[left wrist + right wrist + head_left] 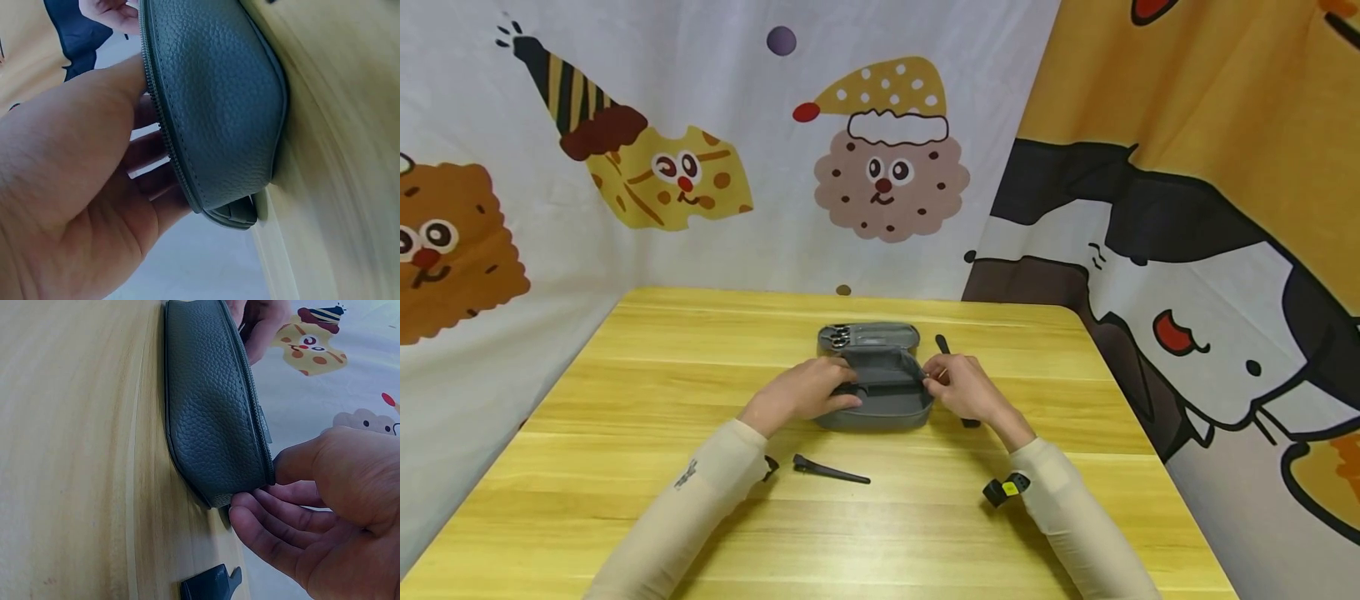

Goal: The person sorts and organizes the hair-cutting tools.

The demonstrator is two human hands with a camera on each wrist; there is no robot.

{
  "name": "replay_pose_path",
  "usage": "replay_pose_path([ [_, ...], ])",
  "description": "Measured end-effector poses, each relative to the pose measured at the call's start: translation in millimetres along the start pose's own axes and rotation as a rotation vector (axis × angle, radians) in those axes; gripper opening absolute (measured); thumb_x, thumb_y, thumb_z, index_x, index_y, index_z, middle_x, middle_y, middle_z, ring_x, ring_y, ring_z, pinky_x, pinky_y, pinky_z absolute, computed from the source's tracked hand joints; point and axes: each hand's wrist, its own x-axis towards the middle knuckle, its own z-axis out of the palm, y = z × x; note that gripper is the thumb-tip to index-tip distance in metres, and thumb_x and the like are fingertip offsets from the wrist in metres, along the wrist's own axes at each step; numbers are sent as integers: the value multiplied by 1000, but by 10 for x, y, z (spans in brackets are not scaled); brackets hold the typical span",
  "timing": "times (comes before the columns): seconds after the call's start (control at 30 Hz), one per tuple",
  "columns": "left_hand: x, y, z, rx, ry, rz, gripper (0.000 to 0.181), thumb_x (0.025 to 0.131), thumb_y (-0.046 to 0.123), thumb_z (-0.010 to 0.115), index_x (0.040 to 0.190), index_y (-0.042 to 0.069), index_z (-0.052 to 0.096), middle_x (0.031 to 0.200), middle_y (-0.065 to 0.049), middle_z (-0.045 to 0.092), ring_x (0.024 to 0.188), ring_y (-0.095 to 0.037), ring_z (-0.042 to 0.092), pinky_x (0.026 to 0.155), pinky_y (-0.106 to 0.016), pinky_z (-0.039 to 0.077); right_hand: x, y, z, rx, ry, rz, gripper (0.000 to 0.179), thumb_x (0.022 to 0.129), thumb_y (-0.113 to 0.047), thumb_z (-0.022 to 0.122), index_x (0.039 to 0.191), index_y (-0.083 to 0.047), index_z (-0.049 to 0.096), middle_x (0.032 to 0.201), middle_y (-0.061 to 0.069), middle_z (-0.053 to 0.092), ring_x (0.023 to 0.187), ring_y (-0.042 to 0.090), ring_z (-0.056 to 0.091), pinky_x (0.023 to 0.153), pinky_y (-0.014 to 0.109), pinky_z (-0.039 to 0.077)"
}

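Note:
A grey pebbled-leather zip case [874, 421] lies unzipped on the table, its lid [887, 335] folded back. Small metal scissors [839, 337] and other slim metal tools sit in the lid. My left hand [808, 390] reaches over the left rim, thumb and fingers inside the case; their tips are hidden behind the zip edge [159, 119] in the left wrist view, so I cannot tell if they hold anything. At the right rim my right hand [966, 387] pinches the wall, thumb on the zip edge and fingertips [247, 509] against the outside.
A black hair clip [831, 471] lies in front of the case. Another long black clip [971, 422] lies to the right, partly covered by the right hand. A printed cloth [715, 267] hangs behind the wooden table [662, 350].

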Motion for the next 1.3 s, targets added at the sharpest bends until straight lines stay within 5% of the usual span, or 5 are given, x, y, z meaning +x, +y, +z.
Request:
replay_pose_path([
  [0.17, -99, 8, -10, -45, 9, -7, 56, 115, 46, 66, 152, 5, 70, 153, -18, 70, 138, -36, 72, 117, -54, 61, 0, -1, 0, -2, 1, 0, 23, 111, -13, 71, 128, 0, 79, 109, 11, 84, 91, 18, 78, 79, 38, 67],
  [0.47, -358, 103, -115, 15, 28, -20, 64, 115, 54, 60, 160, 8, 64, 166, -21, 61, 154, -42, 59, 127, -60, 52, 10, -9, -1, -2, -3, -2, 24, 111, -13, 71, 129, 0, 79, 109, 11, 84, 91, 18, 79, 78, 37, 67],
  [0.97, -920, 168, -121, 56, 194, 69, 49, 106, 44, 80, 138, 7, 77, 138, -12, 77, 126, -32, 75, 108, -52, 65, -4, 9, -2, -2, -3, -16, 23, 111, -12, 71, 129, 0, 78, 109, 12, 84, 91, 19, 79, 79, 39, 67],
  [1.13, -994, 141, -66, 63, 179, 89, 41, 101, 36, 88, 128, 7, 81, 124, -8, 81, 110, -25, 78, 96, -44, 68, -10, 11, -2, 5, -1, -20, 23, 111, -12, 71, 129, 1, 78, 109, 12, 84, 91, 19, 79, 79, 39, 67],
  [1.3, -1019, 134, -24, 31, 89, 68, 43, 94, 32, 94, 126, 6, 82, 121, -6, 82, 106, -21, 78, 93, -40, 69, -9, 6, -2, 9, -4, -19, 24, 111, -12, 71, 129, 1, 78, 109, 12, 84, 92, 19, 79, 79, 39, 68],
])
